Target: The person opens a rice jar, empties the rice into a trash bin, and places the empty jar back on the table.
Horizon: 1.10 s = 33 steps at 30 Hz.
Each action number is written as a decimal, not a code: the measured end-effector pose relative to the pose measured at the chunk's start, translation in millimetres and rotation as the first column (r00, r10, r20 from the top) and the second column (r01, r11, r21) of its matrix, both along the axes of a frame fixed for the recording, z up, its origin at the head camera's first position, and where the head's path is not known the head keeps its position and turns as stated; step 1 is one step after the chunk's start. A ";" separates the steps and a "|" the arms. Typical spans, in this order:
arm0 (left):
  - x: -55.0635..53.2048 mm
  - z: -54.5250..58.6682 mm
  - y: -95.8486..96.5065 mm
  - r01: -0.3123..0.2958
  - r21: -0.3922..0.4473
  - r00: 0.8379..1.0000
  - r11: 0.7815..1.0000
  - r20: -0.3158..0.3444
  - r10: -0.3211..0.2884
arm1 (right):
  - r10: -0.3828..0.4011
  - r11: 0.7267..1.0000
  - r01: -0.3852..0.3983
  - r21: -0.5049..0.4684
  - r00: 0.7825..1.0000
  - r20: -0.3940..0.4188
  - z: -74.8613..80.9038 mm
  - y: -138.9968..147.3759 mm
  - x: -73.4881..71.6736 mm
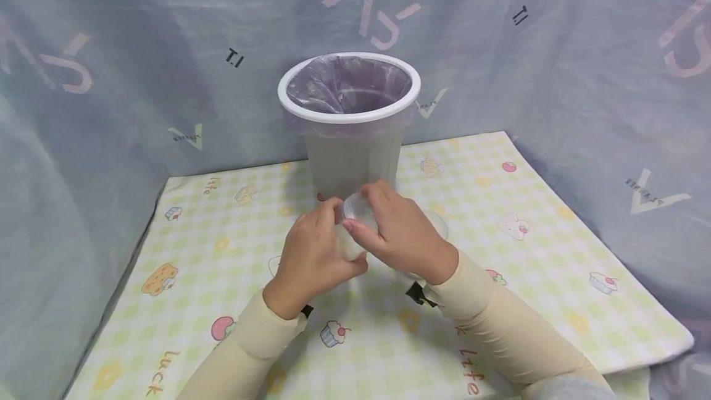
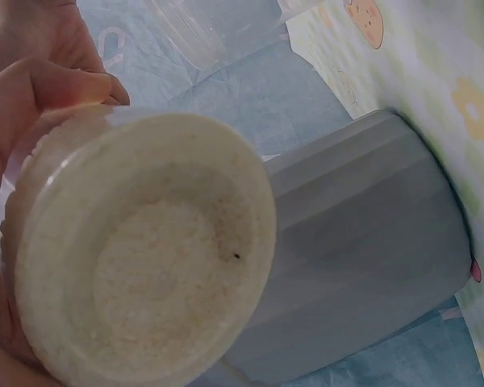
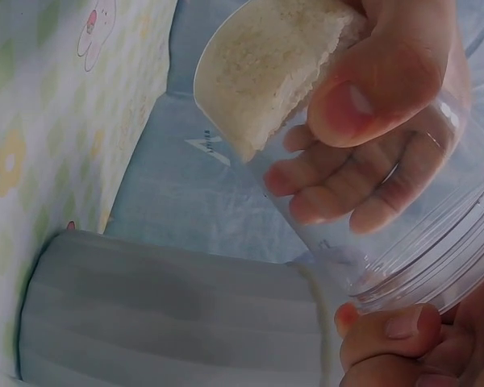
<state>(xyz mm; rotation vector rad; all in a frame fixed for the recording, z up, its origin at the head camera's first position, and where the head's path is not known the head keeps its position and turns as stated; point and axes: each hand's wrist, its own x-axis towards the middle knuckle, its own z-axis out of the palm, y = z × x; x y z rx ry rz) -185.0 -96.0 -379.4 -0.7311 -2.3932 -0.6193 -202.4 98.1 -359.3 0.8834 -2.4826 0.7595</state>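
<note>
Both hands hold a clear plastic jar [image 1: 358, 207] in front of the bin, its ridged neck toward my right hand. Pale, grainy matter [image 3: 262, 68] sits packed at the jar's base, slanting up one side. A dark speck marks the base in the left wrist view. My left hand [image 1: 313, 258] grips the body, thumb and fingers around the wall. At the neck my right hand [image 1: 405, 230] curls its thumb and fingers about the rim. Whether a lid is on cannot be told. A second clear container [image 1: 437, 225] stands on the table, partly hidden behind the right hand.
A grey bin [image 1: 352, 162] with a white rim and a purple liner bag stands at the table's back edge, just beyond the hands. The table [image 1: 222, 289] has a green checked cloth with printed cakes. Grey-blue fabric [image 1: 166, 48] hangs behind and at both sides.
</note>
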 end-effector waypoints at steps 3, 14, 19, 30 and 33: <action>-0.2 -0.5 3.8 0.009 0.022 1.000 1.000 0.013 -0.009 | 0.001 1.000 -0.001 0.007 1.000 -0.001 0.5 4.2 1.5; 0.0 -1.7 0.2 0.009 0.021 1.000 1.000 0.014 -0.010 | 0.021 1.000 -0.020 0.007 0.999 -0.044 -1.1 1.6 -0.9; -0.3 -2.0 2.1 0.012 0.030 1.000 0.999 0.011 -0.013 | 0.018 1.000 -0.018 0.012 0.998 -0.055 -1.6 3.0 -2.0; -0.1 0.9 0.3 0.048 0.074 0.985 0.996 0.164 -0.060 | 0.052 0.998 -0.049 0.031 0.993 -0.107 2.0 3.7 -2.3; 1.8 2.9 -0.8 0.051 0.093 0.973 0.994 0.219 -0.070 | 0.074 0.997 -0.068 0.044 0.987 -0.143 2.7 3.4 -2.4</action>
